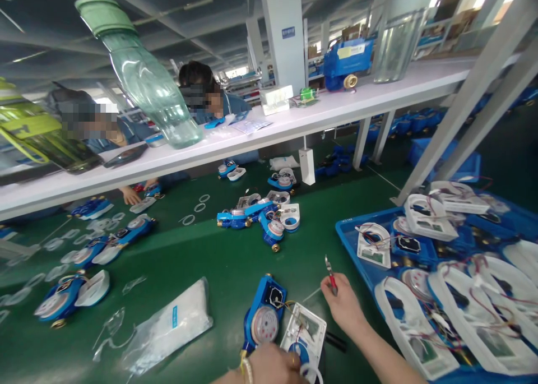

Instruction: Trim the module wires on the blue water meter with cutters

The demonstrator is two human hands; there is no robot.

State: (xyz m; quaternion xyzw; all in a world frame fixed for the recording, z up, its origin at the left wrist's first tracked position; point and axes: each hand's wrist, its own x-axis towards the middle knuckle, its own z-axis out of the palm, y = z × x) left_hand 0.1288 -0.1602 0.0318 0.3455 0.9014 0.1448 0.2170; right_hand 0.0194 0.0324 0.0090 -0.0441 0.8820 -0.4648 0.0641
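My right hand [342,302] is closed around small red-handled pliers [330,274], jaws pointing up and away from me. At the bottom edge, my left hand [273,366] bends over the near end of a blue water meter [264,317] and the white housing [306,331] beside it. Its fingers look curled, but the frame edge cuts them off and hides what they grip. A white ring [311,371] shows right by those fingers. Thin wires run between the meter and the open housing. A black cylindrical piece [336,342] lies right of the housing, below my right wrist.
On my right, a blue tray [357,260] holds several white housings and meters. A plastic bag [176,322] of white material lies left. More meters [273,227] and clear rings [189,220] are farther back. A shelf [252,133] with bottles crosses above; two people sit beyond.
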